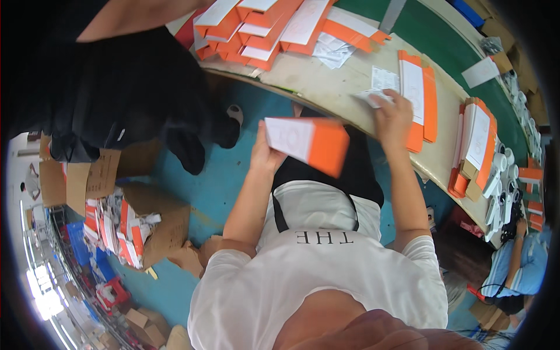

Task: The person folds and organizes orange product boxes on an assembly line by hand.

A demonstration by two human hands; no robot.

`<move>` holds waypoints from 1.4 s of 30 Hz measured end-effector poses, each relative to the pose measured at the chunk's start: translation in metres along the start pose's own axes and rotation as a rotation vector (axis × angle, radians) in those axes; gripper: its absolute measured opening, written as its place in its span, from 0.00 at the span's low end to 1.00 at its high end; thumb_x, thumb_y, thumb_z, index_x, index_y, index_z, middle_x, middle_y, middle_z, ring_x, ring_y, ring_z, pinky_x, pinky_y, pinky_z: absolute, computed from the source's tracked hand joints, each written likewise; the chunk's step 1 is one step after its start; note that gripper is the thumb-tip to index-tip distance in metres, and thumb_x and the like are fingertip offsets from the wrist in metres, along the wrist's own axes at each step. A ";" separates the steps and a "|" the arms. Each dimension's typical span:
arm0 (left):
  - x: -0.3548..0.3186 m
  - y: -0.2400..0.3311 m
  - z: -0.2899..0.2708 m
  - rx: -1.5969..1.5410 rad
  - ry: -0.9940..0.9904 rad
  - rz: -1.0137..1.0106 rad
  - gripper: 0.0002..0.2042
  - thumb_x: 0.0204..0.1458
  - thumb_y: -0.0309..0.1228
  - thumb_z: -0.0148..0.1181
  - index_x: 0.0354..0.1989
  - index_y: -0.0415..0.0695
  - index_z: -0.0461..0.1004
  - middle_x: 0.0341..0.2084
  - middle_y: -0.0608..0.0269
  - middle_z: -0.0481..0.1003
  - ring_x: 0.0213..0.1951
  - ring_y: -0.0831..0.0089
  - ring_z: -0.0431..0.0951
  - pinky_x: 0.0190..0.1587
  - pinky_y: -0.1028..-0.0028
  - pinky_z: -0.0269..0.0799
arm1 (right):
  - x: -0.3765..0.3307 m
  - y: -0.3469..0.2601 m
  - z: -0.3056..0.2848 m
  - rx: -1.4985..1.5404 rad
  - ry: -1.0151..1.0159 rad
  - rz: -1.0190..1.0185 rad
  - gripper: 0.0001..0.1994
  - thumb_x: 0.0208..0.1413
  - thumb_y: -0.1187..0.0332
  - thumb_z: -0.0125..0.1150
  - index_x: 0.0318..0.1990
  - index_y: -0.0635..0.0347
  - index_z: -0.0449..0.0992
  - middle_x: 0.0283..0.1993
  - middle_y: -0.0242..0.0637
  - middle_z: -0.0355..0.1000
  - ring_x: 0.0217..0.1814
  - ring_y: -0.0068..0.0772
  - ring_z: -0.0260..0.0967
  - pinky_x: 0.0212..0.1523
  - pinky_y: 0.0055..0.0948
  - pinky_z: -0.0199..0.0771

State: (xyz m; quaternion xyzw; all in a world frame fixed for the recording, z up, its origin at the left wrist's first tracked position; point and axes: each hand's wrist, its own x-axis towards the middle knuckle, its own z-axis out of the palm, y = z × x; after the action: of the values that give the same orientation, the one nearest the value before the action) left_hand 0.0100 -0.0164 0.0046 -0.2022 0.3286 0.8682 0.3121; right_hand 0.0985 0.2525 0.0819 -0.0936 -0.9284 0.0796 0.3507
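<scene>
My left hand grips a white and orange carton by its white end, in front of my body and off the table's near edge. The carton's orange end is blurred. My right hand is over the table, its fingers closed on a printed paper leaflet. Another leaflet lies just beyond those fingers. Close to the right of this hand, flat orange and white cartons lie on the tabletop. Whether my left fingertips reach inside the carton is hidden.
Assembled cartons are stacked on the table at the far left, beside loose leaflets. More flat cartons and white devices sit at the right. A co-worker in black stands left. A cardboard box stands on the floor.
</scene>
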 end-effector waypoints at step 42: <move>0.119 0.290 0.077 1.411 0.174 1.291 0.27 0.53 0.44 0.53 0.54 0.34 0.63 0.50 0.48 0.67 0.52 0.64 0.66 0.54 0.70 0.60 | -0.012 0.119 -0.026 -0.374 -0.305 0.713 0.34 0.47 0.57 0.62 0.60 0.62 0.58 0.59 0.48 0.59 0.62 0.49 0.54 0.60 0.40 0.54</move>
State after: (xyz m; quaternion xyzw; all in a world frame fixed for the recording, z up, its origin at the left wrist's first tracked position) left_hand -0.2829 -0.0851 0.1211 0.1884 0.8456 0.4568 -0.2021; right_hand 0.1387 0.3676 0.0682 -0.4578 -0.8776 0.0390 0.1371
